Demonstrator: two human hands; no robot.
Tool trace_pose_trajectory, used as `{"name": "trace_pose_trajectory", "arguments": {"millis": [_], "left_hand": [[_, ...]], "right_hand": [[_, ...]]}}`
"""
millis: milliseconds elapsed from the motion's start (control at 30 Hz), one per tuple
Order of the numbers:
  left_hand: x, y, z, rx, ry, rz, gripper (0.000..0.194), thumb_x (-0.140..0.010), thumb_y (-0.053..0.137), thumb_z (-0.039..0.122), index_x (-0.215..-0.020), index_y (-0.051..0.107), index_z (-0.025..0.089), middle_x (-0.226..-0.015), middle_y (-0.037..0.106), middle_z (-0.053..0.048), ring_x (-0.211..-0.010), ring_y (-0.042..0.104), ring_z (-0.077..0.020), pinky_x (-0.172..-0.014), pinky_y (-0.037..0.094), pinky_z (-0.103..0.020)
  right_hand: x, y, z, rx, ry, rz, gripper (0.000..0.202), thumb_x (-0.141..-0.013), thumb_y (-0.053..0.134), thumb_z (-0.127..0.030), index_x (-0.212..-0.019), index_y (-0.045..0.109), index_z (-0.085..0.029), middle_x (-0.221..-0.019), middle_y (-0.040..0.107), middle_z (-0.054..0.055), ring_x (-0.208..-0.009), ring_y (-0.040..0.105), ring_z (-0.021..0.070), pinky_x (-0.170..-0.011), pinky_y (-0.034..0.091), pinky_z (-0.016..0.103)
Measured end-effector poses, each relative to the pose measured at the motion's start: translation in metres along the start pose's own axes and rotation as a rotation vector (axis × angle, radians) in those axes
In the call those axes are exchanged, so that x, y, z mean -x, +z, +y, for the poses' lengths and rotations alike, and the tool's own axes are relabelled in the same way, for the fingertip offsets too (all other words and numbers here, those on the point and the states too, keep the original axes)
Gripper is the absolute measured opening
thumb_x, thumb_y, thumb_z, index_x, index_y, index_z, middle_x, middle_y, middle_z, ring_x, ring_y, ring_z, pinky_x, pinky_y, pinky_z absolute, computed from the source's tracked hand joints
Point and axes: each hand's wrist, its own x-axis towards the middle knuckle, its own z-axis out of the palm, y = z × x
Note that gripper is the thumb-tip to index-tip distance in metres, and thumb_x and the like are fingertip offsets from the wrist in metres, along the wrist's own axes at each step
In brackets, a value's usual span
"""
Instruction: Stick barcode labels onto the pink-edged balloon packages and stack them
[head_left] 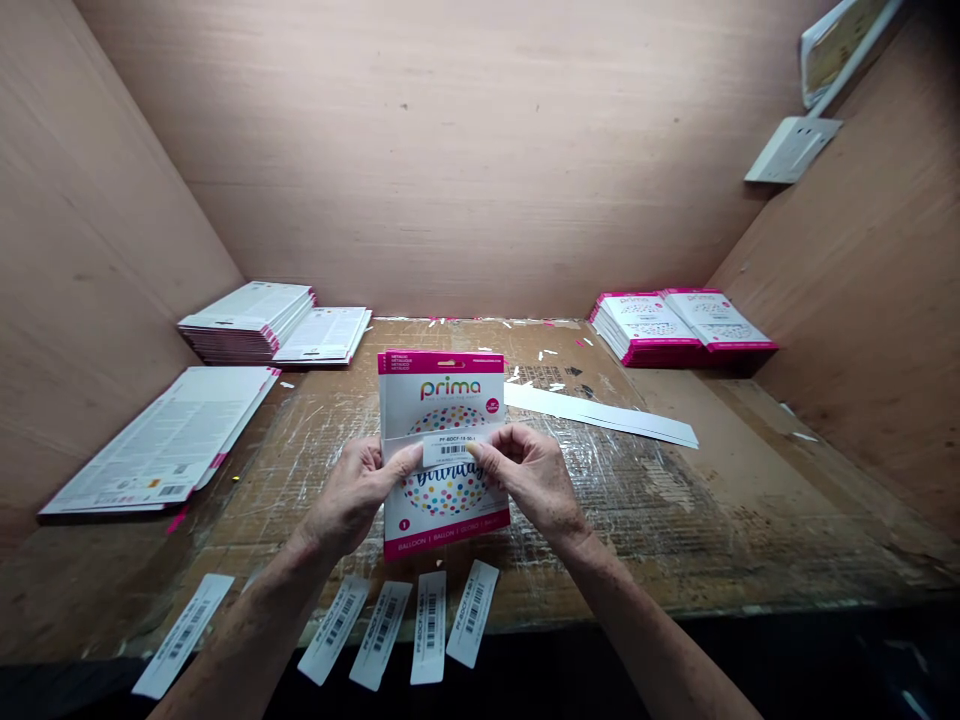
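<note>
Pale wooden panels (480, 150) enclose a work surface spread with scuffed, tape-covered cardboard (637, 540). At its middle, in front of the person, is the balloon pack (450, 497), several thick, printed face toward the viewer, its long axis running up and down. A white paper band (405, 441) crosses it, and on this lies a barcode label (444, 450), long axis left to right, square to the pack's length. The label lies between the two hands: the left hand (354, 495) grips the pack's left edge, thumb in front at the label's left end, while the right hand (541, 485) pinches the right edge with its thumb lying over the label's right end, so the right is the closer of the two. Whether the pack's lower edge touches the cardboard, I cannot tell. Just nearer the person, four loose labels (428, 628) stick out over the front edge, with a single label (184, 636) farther left. Beyond the right hand lie long white strips (600, 415). Farther out, face-down packs (165, 435) and a stack (247, 310) sit at left, pink-edged stacks (682, 325) at back right, below a wall socket (791, 150).
</note>
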Motion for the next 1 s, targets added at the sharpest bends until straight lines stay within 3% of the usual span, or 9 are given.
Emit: {"name": "trace_pose_trajectory", "arguments": {"millis": [133, 267, 333, 433, 567, 633, 767, 867, 1000], "left_hand": [[-0.001, -0.001, -0.001, -0.014, 0.000, 0.004, 0.030, -0.070, 0.078, 0.038, -0.081, 0.076, 0.011, -0.072, 0.077, -0.010, -0.060, 0.070, -0.0230, -0.056, 0.055, -0.028], [-0.001, 0.002, -0.003, -0.066, 0.022, 0.025, 0.034, -0.069, 0.078, 0.042, -0.081, 0.076, 0.010, -0.071, 0.076, -0.010, -0.061, 0.070, -0.0238, -0.057, 0.055, -0.029], [-0.001, 0.003, -0.004, -0.082, 0.034, 0.056, 0.035, -0.069, 0.078, 0.043, -0.080, 0.076, 0.010, -0.070, 0.076, -0.009, -0.062, 0.070, -0.0242, -0.057, 0.055, -0.029], [-0.001, 0.004, -0.005, -0.050, 0.030, 0.033, 0.033, -0.072, 0.077, 0.041, -0.083, 0.075, 0.010, -0.073, 0.077, -0.009, -0.063, 0.071, -0.0235, -0.057, 0.055, -0.027], [-0.003, 0.005, -0.005, 0.056, -0.048, -0.067, 0.033, -0.075, 0.075, 0.038, -0.092, 0.074, 0.010, -0.083, 0.078, -0.012, -0.071, 0.073, -0.0261, -0.063, 0.058, -0.031], [-0.007, 0.009, -0.006, 0.094, -0.089, -0.062, 0.036, -0.073, 0.077, 0.036, -0.096, 0.072, 0.010, -0.086, 0.078, -0.012, -0.074, 0.073, -0.0267, -0.066, 0.059, -0.032], [-0.023, 0.024, -0.007, 0.194, -0.087, 0.111, 0.048, -0.067, 0.083, 0.032, -0.107, 0.067, 0.012, -0.087, 0.079, -0.010, -0.075, 0.074, -0.0276, -0.068, 0.061, -0.034], [-0.043, 0.039, -0.005, 0.216, -0.096, 0.087, 0.058, -0.065, 0.084, 0.035, -0.114, 0.062, 0.012, -0.094, 0.078, -0.012, -0.083, 0.073, -0.0329, -0.069, 0.063, -0.040], [-0.062, 0.045, -0.001, 0.039, -0.080, 0.005, 0.060, -0.070, 0.075, 0.052, -0.113, 0.062, 0.012, -0.115, 0.071, -0.017, -0.110, 0.064, -0.0361, -0.089, 0.058, -0.045]], "right_hand": [[0.001, 0.001, -0.001, 0.087, -0.039, 0.015, 0.034, -0.074, 0.071, -0.050, -0.068, 0.058, -0.019, -0.062, 0.061, 0.000, -0.053, 0.054, 0.0121, -0.050, 0.043, 0.024], [0.001, 0.002, 0.000, 0.488, -0.142, 0.160, 0.033, -0.077, 0.069, -0.052, -0.071, 0.061, -0.021, -0.062, 0.063, 0.002, -0.056, 0.058, 0.0157, -0.057, 0.044, 0.028], [-0.002, 0.002, 0.003, 0.576, -0.158, 0.272, 0.041, -0.070, 0.073, -0.056, -0.088, 0.064, -0.020, -0.069, 0.066, 0.005, -0.064, 0.062, 0.0209, -0.062, 0.047, 0.032], [-0.008, 0.002, 0.010, 0.405, -0.161, 0.305, 0.074, -0.058, 0.080, -0.058, -0.115, 0.056, -0.017, -0.099, 0.068, 0.013, -0.091, 0.064, 0.0287, -0.075, 0.052, 0.038], [-0.015, 0.003, 0.011, -0.039, 0.013, -0.044, 0.055, -0.070, 0.073, -0.053, -0.108, 0.055, -0.016, -0.105, 0.069, 0.012, -0.092, 0.068, 0.0252, -0.077, 0.056, 0.036], [-0.014, 0.001, 0.006, -0.072, 0.000, -0.022, 0.049, -0.072, 0.073, -0.048, -0.105, 0.055, -0.017, -0.103, 0.070, 0.010, -0.091, 0.068, 0.0247, -0.079, 0.056, 0.035], [0.001, -0.009, 0.007, -0.093, -0.055, 0.007, 0.049, -0.073, 0.075, -0.043, -0.114, 0.054, -0.025, -0.111, 0.069, 0.004, -0.101, 0.065, 0.0253, -0.084, 0.055, 0.035], [0.010, -0.022, 0.029, -0.225, 0.074, 0.024, 0.051, -0.054, 0.085, -0.044, -0.098, 0.063, -0.031, -0.095, 0.074, 0.000, -0.075, 0.069, 0.0240, -0.059, 0.057, 0.034], [-0.017, -0.075, 0.054, -0.274, 0.073, 0.322, 0.036, -0.054, 0.081, -0.051, -0.074, 0.066, -0.024, -0.057, 0.064, -0.005, -0.034, 0.038, 0.0068, -0.030, 0.031, 0.020]]}}
